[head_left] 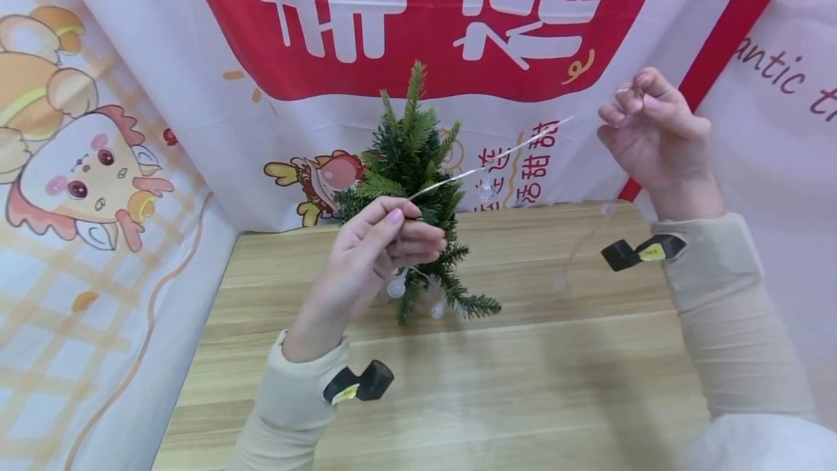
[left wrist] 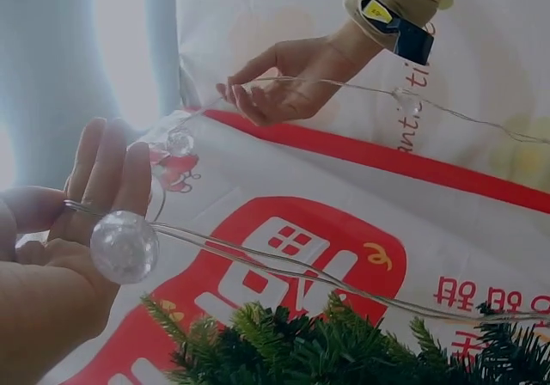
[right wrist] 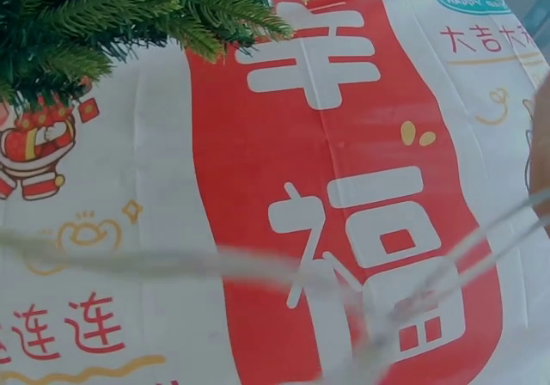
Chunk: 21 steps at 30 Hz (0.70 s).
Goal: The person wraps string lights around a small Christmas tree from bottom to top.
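A small green Christmas tree (head_left: pixel 412 144) stands on the table, with clear bulbs (head_left: pixel 396 287) hanging low among its branches. In front of the tree, my left hand (head_left: pixel 373 249) pinches the thin wire of a string light (head_left: pixel 458 176) between thumb and index finger; the other fingers extend loosely. My right hand (head_left: pixel 660 133) is raised at the right, its fingertips holding the same string. From it, more wire and bulbs dangle over the table. In the left wrist view a round clear bulb (left wrist: pixel 125 247) hangs beside the left hand. The right wrist view shows only blurred wire (right wrist: pixel 172 263).
The wood-grain table (head_left: pixel 523 384) lies beneath both hands. A white cloth with a red printed panel (head_left: pixel 418 20) hangs close behind the tree. Another printed cloth (head_left: pixel 85 253) borders the left side, and a white wall cloth (head_left: pixel 785 202) stands at the right.
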Available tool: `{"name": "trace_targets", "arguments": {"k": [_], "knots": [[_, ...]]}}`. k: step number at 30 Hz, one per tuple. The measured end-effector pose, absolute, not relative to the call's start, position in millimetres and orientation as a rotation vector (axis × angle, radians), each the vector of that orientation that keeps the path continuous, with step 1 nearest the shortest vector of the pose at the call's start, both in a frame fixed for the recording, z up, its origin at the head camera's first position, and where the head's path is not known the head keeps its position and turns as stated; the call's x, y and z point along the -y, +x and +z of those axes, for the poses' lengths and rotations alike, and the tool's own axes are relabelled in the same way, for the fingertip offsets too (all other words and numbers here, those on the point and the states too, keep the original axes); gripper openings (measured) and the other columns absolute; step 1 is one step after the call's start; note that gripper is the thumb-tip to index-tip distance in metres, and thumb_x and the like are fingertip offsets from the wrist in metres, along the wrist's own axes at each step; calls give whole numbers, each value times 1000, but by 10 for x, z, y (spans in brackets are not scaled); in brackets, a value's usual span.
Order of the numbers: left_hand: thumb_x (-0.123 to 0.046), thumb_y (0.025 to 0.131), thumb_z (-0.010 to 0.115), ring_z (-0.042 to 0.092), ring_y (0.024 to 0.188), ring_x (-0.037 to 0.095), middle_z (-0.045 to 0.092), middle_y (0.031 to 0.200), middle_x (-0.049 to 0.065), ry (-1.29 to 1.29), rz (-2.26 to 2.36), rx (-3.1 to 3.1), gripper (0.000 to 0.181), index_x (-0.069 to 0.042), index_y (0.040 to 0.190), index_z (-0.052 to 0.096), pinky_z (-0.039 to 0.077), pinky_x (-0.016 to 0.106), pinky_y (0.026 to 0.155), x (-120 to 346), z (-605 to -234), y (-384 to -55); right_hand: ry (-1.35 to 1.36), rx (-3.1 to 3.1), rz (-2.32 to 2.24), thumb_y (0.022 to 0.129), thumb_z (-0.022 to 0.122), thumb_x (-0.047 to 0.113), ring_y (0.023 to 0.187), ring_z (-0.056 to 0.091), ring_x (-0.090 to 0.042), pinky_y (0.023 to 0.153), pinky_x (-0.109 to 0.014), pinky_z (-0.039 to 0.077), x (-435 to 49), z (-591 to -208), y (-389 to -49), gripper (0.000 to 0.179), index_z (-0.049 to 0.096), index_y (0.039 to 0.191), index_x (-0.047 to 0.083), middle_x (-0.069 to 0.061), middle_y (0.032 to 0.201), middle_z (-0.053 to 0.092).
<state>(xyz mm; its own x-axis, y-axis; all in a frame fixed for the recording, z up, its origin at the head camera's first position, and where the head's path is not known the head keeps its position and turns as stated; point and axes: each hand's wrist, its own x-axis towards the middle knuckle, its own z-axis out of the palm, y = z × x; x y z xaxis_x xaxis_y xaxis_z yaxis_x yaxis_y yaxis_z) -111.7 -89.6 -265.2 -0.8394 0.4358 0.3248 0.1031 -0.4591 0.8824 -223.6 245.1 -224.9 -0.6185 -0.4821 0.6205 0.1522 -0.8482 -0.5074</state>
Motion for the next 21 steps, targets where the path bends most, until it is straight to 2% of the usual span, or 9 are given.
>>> {"name": "trace_targets", "arguments": {"k": [6, 11, 14, 18, 21], "knots": [[-12, 103, 35, 71, 85, 8, 72, 89, -7, 853, 2449, -1507, 19, -10, 104, 54, 58, 24, 83, 980, -2696, -1119, -1046, -699, -2481, 92, 45, -9, 88, 67, -36, 75, -36, 60, -2429, -2168, -2195, 20, 54, 109, -12, -28, 102, 67], [-5, 101, 26, 69, 92, 10, 71, 96, -5, 827, 2505, -1507, 31, -13, 94, 55, 56, 25, 87, 1046, -2704, -1142, -982, -984, -2439, 95, 47, -4, 81, 70, -28, 73, -29, 60, -2393, -2109, -2195, 17, 58, 106, -11, -23, 99, 70], [-5, 99, 21, 69, 96, 11, 69, 103, -4, 780, 2571, -1476, 32, -14, 90, 50, 55, 26, 90, 1076, -2701, -1158, -998, -1179, -2358, 96, 45, -3, 75, 69, -22, 70, -23, 59, -2385, -2072, -2215, 19, 61, 104, -9, -19, 96, 71], [-16, 102, 30, 69, 100, 13, 69, 110, -4, 716, 2647, -1482, 19, -16, 90, 44, 55, 27, 90, 1100, -2710, -1177, -1029, -1434, -2198, 96, 43, -4, 76, 68, -16, 70, -18, 58, -2383, -2023, -2228, 24, 65, 107, -4, -13, 97, 72], [-26, 103, 40, 70, 99, 13, 71, 108, -5, 648, 2705, -1522, 17, -17, 89, 45, 56, 26, 87, 1102, -2717, -1199, -999, -1589, -2120, 97, 43, -3, 80, 70, -15, 72, -18, 58, -2382, -1982, -2218, 28, 67, 112, -2, -10, 98, 73]]}}
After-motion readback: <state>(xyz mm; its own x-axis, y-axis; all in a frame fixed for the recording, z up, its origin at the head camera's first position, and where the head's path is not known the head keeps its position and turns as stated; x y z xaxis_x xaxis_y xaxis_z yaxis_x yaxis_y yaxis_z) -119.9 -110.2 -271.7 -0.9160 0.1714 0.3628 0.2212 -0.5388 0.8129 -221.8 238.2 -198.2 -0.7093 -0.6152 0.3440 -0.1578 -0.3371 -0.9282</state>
